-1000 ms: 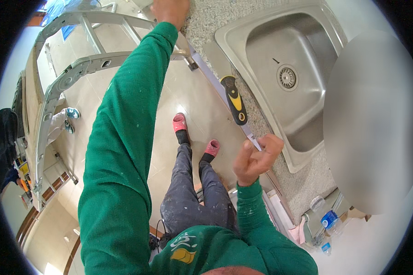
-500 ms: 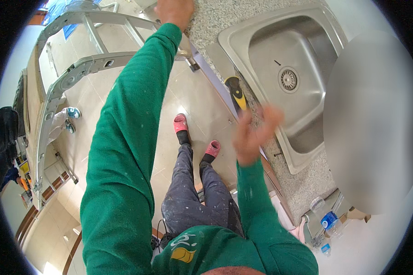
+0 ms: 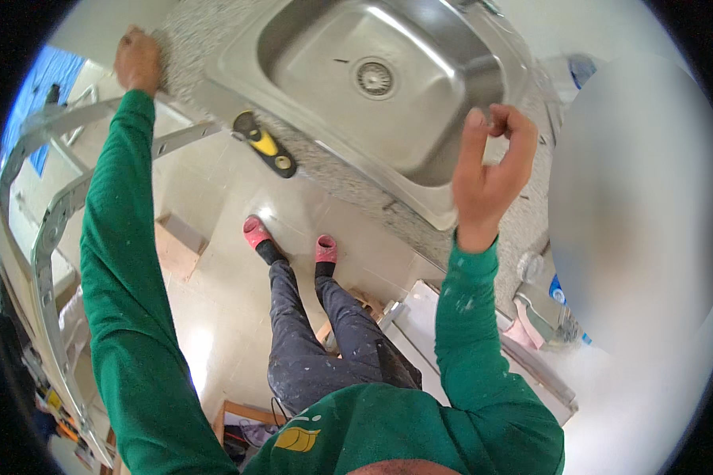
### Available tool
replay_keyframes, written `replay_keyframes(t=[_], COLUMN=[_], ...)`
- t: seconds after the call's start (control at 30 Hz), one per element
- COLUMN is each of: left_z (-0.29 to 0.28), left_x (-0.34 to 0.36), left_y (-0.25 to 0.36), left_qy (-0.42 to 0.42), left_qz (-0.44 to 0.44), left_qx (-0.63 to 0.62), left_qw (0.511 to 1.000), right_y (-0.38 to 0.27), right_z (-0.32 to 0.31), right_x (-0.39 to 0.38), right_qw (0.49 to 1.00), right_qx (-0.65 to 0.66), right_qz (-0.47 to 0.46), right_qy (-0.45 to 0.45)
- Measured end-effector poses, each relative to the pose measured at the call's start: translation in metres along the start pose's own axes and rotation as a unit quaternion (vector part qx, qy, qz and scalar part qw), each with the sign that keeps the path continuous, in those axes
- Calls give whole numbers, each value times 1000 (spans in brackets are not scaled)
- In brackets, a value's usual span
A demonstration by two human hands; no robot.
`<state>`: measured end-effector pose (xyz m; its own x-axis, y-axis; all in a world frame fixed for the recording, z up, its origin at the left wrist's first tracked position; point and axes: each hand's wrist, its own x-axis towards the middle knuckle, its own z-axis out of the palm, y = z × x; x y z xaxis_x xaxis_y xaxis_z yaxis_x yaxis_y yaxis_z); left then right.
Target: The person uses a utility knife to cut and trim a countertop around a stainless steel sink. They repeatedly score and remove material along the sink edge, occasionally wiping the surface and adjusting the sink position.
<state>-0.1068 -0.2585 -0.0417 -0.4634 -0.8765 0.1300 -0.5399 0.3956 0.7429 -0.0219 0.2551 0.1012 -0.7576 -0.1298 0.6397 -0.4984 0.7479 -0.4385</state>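
My left hand (image 3: pixel 139 62) rests at the left end of the speckled stone countertop (image 3: pixel 178 47). Its fingers are curled in, and whatever they hold, if anything, is hidden. Over the right side of the steel sink (image 3: pixel 325 71) hovers my right hand (image 3: pixel 495 170), thumb and bent fingers slightly apart, with nothing visible between them. A scraper (image 3: pixel 265 144) with a black and yellow handle lies along the counter's front edge, nearer the left hand. Beside the drain (image 3: pixel 374 77), a small dark sliver (image 3: pixel 341 60) sits in the basin.
A metal ladder (image 3: pixel 55 214) stands on the left, close to my left arm. Past the counter's right end are a plastic bottle (image 3: pixel 558 289) and a pink cloth (image 3: pixel 524 326). Blue sheeting (image 3: pixel 43 95) hangs at the far left. A blurred patch covers the right side.
The view has swung, so sink and scraper sit further left. My right hand has moved from beside the scraper to the sink's right side. My left hand stays at the counter.
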Motion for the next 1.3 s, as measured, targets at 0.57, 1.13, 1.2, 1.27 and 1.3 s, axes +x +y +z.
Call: replay_keyframes(t=[0.57,1.13,1.2,1.27,1.3], left_z=[-38,-43,-43,-46,-45], left_x=[-312,-365,-367,-365,-367], left_y=[-40,27,23,28,35], left_qy=[-37,35,19,9,32], left_qz=[18,-26,-30,-38,-43], left_qx=[-197,-327,-349,-369,-351], left_qw=[979,944,937,929,935], right_y=[227,235,239,245,249], right_z=[38,46,43,43,44], right_x=[13,11,10,12,13], right_qw=[980,975,976,977,977], right_qx=[-133,-143,-147,-152,-156], right_qz=[149,154,146,131,129], right_qy=[10,-70,-73,-74,-73])
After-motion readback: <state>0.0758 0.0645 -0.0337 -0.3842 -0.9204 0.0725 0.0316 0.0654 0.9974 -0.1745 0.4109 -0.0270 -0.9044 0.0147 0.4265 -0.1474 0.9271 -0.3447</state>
